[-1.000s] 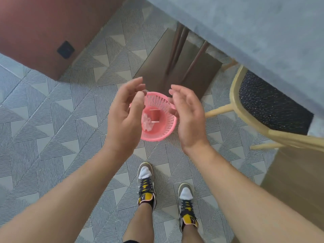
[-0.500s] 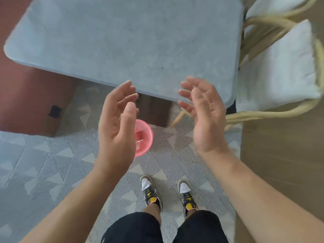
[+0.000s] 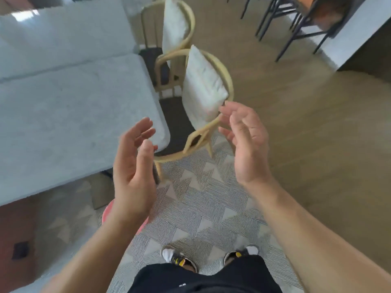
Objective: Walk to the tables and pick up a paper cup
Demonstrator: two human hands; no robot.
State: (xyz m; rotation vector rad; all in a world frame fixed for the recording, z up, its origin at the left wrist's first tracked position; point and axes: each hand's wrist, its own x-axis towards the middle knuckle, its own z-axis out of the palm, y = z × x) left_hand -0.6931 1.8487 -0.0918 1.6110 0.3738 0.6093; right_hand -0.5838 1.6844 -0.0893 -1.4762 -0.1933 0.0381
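Hovering apart, left hand (image 3: 132,176) and right hand (image 3: 247,144): fingers relaxed, empty, near wooden chair (image 3: 203,132).

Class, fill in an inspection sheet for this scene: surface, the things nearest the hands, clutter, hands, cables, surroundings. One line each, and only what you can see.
Surface: grey table, top bare where visible; patterned rug underfoot.
Things in hand: none held; pink basket on the rug, mostly hidden behind the left wrist.
Clutter: nothing seen.
Hands: left hand and right hand both raised, palms facing, fingers relaxed, holding nothing.
Cables: nothing seen.
Surroundings: two wooden chairs, the near chair with a white cushion; dark stool legs at top right; wood floor.
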